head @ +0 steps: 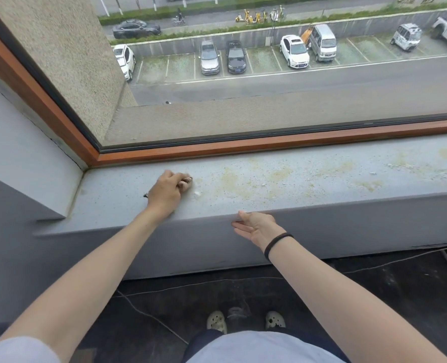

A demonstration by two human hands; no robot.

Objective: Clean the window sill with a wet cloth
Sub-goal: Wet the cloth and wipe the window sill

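Seen from your head camera, your left hand lies on the sill near its left end. Its fingers are curled round a small wadded cloth, which sits on the surface and peeks out past your knuckles. Your right hand is flat and holds nothing, fingers straight, resting against the sill's front edge. A black band rings that wrist. Yellowish stains and dark specks spread over the sill right of the cloth.

Cloth mostly hidden under left hand
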